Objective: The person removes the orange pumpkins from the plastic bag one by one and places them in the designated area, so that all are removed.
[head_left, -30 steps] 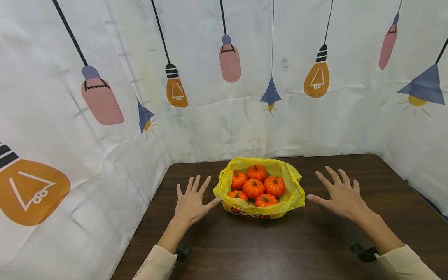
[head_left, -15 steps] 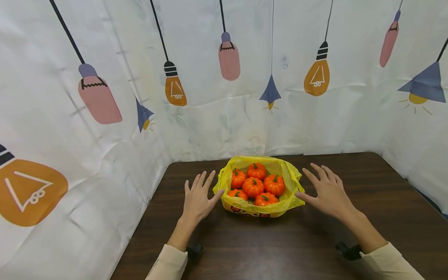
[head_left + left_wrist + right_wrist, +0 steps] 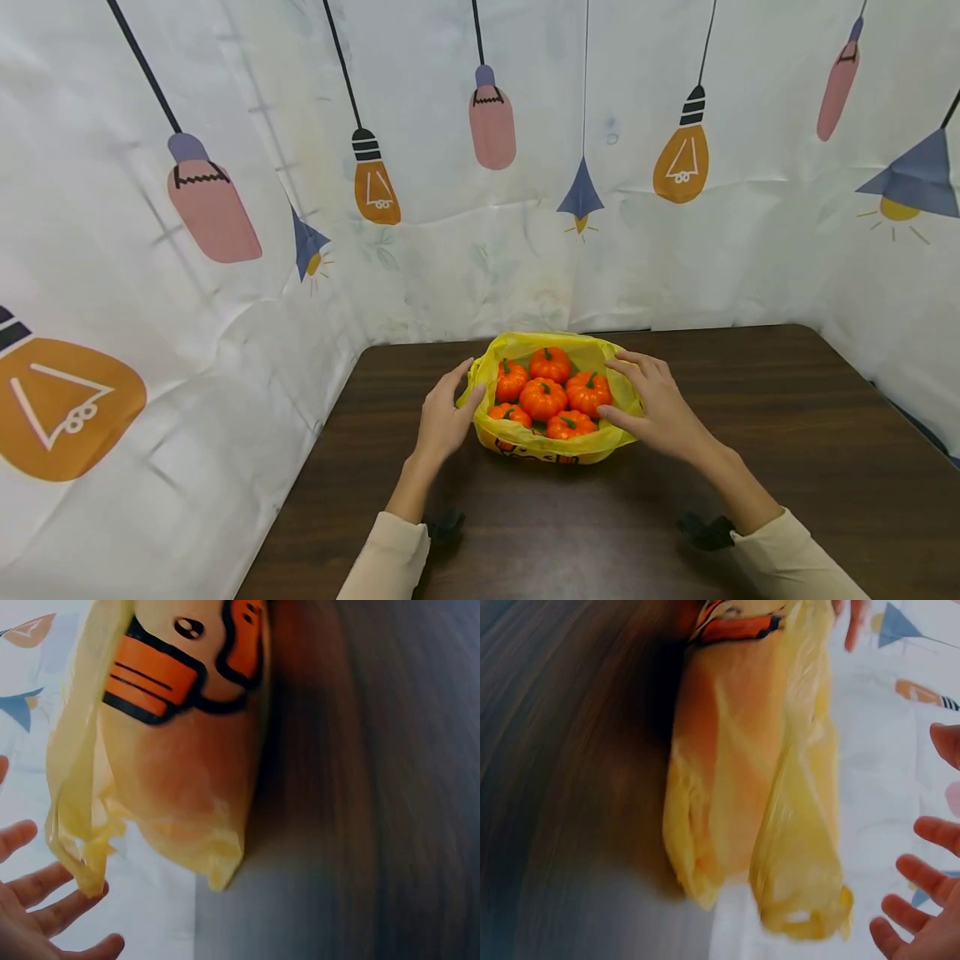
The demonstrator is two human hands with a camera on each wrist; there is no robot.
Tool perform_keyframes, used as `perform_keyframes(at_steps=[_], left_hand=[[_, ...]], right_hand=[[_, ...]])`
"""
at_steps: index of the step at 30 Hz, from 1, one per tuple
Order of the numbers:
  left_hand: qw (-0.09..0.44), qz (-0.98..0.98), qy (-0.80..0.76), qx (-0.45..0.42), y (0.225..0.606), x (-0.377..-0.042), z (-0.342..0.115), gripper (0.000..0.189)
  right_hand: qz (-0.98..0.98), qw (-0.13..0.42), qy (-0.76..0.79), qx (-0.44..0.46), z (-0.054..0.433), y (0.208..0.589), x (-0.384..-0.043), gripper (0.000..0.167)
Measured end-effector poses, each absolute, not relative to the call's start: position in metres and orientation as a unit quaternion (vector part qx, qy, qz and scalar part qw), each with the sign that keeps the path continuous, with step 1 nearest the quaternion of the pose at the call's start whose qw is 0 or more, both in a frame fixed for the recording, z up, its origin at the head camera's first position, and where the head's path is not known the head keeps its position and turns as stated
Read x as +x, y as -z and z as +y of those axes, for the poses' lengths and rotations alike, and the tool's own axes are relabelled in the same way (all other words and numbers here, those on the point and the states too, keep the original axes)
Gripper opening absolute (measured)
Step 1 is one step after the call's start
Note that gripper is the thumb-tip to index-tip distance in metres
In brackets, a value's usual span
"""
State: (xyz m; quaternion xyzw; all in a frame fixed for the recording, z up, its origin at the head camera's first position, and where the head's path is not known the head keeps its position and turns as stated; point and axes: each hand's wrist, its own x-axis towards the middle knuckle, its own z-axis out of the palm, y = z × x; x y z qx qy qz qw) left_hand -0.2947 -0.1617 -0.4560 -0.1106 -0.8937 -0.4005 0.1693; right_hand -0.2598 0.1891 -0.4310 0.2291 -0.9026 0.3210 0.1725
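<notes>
A yellow plastic bag (image 3: 597, 450) with a cartoon print lies open-topped on the table. Several small orange pumpkins (image 3: 543, 401) with green stems fill it. My left hand (image 3: 444, 423) is at the bag's left rim, fingers extended. In the left wrist view, the fingertips of that hand (image 3: 46, 911) overlap the bag's hanging corner (image 3: 79, 847). On the other side my right hand (image 3: 663, 410) reaches over the right rim, thumb and fingers apart. The right wrist view shows the right hand's spread fingers (image 3: 924, 879) beside the bag's loose edge (image 3: 799, 877), not wrapped around it.
The dark wooden table (image 3: 555, 533) extends in front of the bag and to both sides. A white curtain (image 3: 450, 275) printed with lamps and bulbs hangs behind it and along the left. Black straps (image 3: 708, 530) sit at both wrists.
Both hands have moved inward from the sides to the bag's left and right rims, and the fingers have drawn closer together. The bag and pumpkins have stayed in place.
</notes>
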Motion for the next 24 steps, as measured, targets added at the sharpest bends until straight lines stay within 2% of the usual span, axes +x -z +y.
perform_keyframes(at_steps=[6, 17, 24], left_hand=[[0.151, -0.864, 0.468, -0.105, 0.457, -0.306, -0.155, 0.048], [0.128, -0.875, 0.457, -0.094, 0.462, -0.317, -0.155, 0.047], [0.12, -0.888, 0.43, -0.113, 0.461, -0.321, -0.154, 0.055]], right_hand=[[-0.88, 0.128, -0.389, 0.242, 0.173, 0.427, -0.266, 0.062], [-0.862, 0.035, -0.443, 0.245, 0.155, 0.439, -0.279, 0.058], [-0.876, 0.018, -0.413, 0.249, 0.156, 0.447, -0.282, 0.049]])
